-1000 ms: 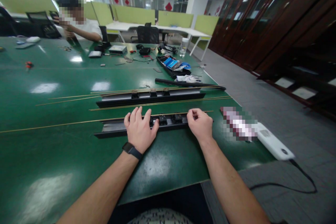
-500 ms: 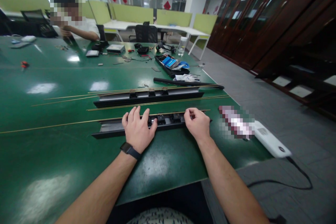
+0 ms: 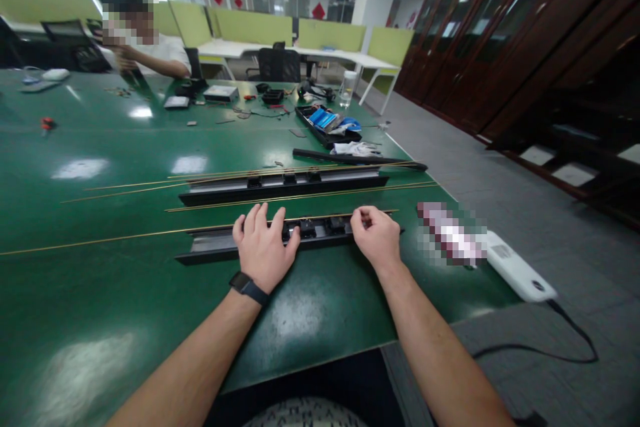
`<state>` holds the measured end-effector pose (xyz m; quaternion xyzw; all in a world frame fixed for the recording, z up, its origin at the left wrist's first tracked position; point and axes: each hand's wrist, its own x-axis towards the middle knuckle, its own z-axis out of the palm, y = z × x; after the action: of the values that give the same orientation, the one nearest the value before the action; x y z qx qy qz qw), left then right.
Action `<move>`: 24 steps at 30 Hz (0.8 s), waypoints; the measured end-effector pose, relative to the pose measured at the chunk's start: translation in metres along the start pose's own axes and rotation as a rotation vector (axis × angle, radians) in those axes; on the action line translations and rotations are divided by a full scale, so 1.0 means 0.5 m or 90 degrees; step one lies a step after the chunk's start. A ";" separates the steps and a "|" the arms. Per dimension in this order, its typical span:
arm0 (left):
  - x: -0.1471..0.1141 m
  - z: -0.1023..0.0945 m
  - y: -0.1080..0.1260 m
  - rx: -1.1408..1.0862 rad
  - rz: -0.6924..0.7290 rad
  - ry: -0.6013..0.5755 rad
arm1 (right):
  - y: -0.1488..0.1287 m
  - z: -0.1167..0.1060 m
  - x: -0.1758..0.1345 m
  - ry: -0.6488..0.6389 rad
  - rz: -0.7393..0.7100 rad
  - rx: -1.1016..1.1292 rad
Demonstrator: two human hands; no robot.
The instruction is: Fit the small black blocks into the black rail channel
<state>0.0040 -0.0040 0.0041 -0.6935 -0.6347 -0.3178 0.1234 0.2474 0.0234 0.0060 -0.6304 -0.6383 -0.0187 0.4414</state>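
Note:
A long black channel [image 3: 210, 254] with a pale inner face lies across the table in front of me, several small black blocks [image 3: 307, 227] seated inside it. Along its far edge runs a thin golden rod [image 3: 125, 237], reaching well past the channel's left end. My left hand [image 3: 263, 247] rests on the channel with fingers spread, covering part of the rod and a block. Near the channel's right end, my right hand [image 3: 374, 235] is closed in a pinch on the rod, whose tip shows just beyond the knuckles. The fingertips themselves are partly hidden.
Behind lies a second black channel [image 3: 285, 188] with more golden rods [image 3: 300, 197] beside it. A black bar [image 3: 360, 159], gloves [image 3: 356, 148] and a tool case [image 3: 327, 127] stand farther back. A white power bank [image 3: 517, 267] with a cable sits at the right edge. A person [image 3: 150, 53] sits across the table.
The rod's right tip shows very slightly farther left. Both of my hands keep their places and poses.

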 end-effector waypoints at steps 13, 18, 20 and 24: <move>0.001 -0.001 0.000 0.009 0.006 -0.008 | 0.001 -0.001 0.000 0.000 0.006 -0.002; 0.001 -0.001 0.000 0.009 0.006 -0.003 | 0.000 -0.002 0.000 0.006 0.002 0.000; 0.001 -0.001 0.000 0.009 0.006 -0.002 | 0.001 -0.002 0.000 0.009 0.000 -0.001; 0.001 -0.001 0.000 0.027 0.011 -0.003 | 0.004 0.000 0.001 0.010 -0.007 -0.008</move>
<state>0.0039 -0.0041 0.0047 -0.6969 -0.6355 -0.3018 0.1391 0.2490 0.0244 0.0053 -0.6293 -0.6382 -0.0301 0.4424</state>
